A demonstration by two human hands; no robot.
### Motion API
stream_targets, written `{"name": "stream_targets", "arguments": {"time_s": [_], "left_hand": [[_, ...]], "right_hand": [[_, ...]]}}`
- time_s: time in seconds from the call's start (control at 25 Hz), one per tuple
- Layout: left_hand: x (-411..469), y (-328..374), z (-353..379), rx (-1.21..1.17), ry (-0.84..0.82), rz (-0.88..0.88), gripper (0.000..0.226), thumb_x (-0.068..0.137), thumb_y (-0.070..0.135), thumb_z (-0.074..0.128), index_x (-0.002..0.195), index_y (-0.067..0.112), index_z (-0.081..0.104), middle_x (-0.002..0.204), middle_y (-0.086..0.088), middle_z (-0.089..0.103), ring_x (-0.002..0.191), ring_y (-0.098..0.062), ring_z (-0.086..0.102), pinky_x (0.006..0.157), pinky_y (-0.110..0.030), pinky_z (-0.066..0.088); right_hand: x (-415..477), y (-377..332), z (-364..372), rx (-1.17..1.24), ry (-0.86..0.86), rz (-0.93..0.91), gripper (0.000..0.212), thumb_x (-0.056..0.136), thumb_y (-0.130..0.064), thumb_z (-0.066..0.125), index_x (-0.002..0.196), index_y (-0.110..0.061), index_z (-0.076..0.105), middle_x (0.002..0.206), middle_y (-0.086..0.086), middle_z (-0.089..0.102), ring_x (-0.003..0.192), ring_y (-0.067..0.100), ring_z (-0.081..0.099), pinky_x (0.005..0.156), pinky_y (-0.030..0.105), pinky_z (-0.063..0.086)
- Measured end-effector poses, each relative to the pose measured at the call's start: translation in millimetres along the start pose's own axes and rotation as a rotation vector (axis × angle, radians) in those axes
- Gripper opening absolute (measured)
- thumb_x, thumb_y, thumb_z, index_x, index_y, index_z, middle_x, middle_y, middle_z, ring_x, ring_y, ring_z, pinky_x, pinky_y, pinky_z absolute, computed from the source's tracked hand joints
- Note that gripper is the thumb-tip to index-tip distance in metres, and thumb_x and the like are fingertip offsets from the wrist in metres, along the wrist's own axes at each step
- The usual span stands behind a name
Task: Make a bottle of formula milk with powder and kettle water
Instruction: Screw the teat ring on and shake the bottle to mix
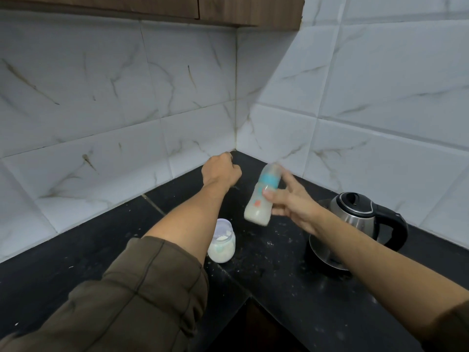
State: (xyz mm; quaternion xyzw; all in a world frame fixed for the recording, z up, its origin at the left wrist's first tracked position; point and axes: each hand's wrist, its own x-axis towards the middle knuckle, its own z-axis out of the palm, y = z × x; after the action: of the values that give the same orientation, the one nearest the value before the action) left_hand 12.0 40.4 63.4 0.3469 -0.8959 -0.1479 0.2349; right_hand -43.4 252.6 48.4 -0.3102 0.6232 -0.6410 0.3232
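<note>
L-shaped worktop [279, 288] runs back into a wall corner [236, 118], with cabinets [152, 6] overhead. The left grip [220, 171] is farthest back, close to the corner and above the worktop; anything inside it is hidden. The right grip [291, 204] is to its right and nearer, holding the bottle [262, 196] clear of the worktop, tilted, top leaning back and right. The powder jar [222, 241] stands on the worktop before the bottle, slightly left, just beside the left forearm [187, 219]. The kettle [355, 219] sits on the worktop at right, partly behind the right forearm [368, 262], apart from the bottle.
</note>
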Motion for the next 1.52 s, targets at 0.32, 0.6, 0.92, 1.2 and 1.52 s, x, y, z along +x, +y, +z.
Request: {"name": "stream_targets", "arguments": {"time_s": [0.32,0.6,0.92,1.2,1.52], "left_hand": [[2,7,-3,0.002,0.007,0.004,0.037,0.093,0.024,0.055,0.128,0.016,0.067,0.111,-0.006,0.073,0.105,-0.028,0.065,0.081,-0.036,0.053],[2,11,-9,0.006,0.031,0.017,0.038,0.093,0.021,0.053,0.129,0.015,0.066,0.114,-0.01,0.072,0.108,-0.031,0.063,0.082,-0.036,0.049],[-1,15,-9,-0.001,0.03,0.035,0.036,0.094,0.024,0.055,0.127,0.015,0.066,0.112,-0.009,0.072,0.105,-0.029,0.064,0.081,-0.036,0.051],[-2,19,-10,0.003,0.023,0.041,0.032,0.095,0.024,0.056,0.124,0.015,0.067,0.111,-0.008,0.072,0.103,-0.027,0.063,0.075,-0.033,0.045],[-2,15,-11,0.008,0.026,0.035,0.038,0.094,0.02,0.053,0.129,0.015,0.066,0.113,-0.01,0.072,0.106,-0.031,0.063,0.079,-0.035,0.048]], "right_hand": [[4,-8,6,0.044,0.092,-0.067,0.087,0.085,-0.013,0.083,0.154,-0.041,0.038,0.121,0.01,0.076,0.112,0.03,0.075,0.099,0.058,0.057],[-2,-15,3,0.017,0.043,-0.05,0.094,0.081,-0.013,0.085,0.156,-0.042,0.036,0.119,0.011,0.077,0.114,0.031,0.074,0.093,0.051,0.061],[-8,-15,0,-0.161,-0.106,-0.021,0.093,0.084,-0.013,0.083,0.158,-0.04,0.034,0.117,0.009,0.078,0.111,0.029,0.075,0.095,0.052,0.061],[-9,-11,-6,-0.249,-0.219,0.075,0.079,0.086,-0.018,0.084,0.148,-0.047,0.044,0.118,0.012,0.078,0.109,0.029,0.076,0.088,0.048,0.062],[5,-10,-7,0.108,0.093,0.285,0.045,0.093,-0.034,0.076,0.131,-0.014,0.065,0.115,0.015,0.079,0.088,0.023,0.081,0.063,0.031,0.064]]}}
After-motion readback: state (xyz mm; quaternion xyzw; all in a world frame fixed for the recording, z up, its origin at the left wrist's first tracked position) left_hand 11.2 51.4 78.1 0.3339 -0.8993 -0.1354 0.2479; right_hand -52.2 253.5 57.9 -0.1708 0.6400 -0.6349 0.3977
